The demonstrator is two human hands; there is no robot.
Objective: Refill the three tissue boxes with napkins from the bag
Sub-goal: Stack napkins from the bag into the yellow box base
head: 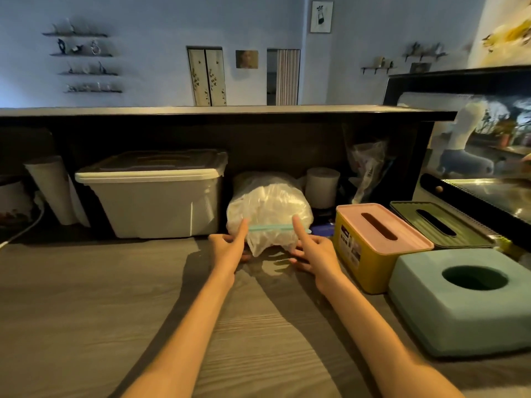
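A clear zip bag of white napkins (270,208) with a teal zip strip lies at the back middle of the wooden counter (115,297). My left hand (228,248) holds the bag's left end, index finger straight up along the zip and the other fingers curled under the flap. My right hand (313,251) holds the right end the same way, thumb and fingers beneath. To the right stand three tissue boxes: a yellow one with a pink slotted lid (382,234), a dark green one (439,225) behind it, and a teal one with a round hole (465,300) nearest me.
A white lidded storage bin (149,196) stands left of the bag under a dark shelf. A paper roll (321,185) and a hanging plastic bag (365,165) are behind. A glass display case (474,133) borders the right side. Rolled paper (51,191) leans at the far left.
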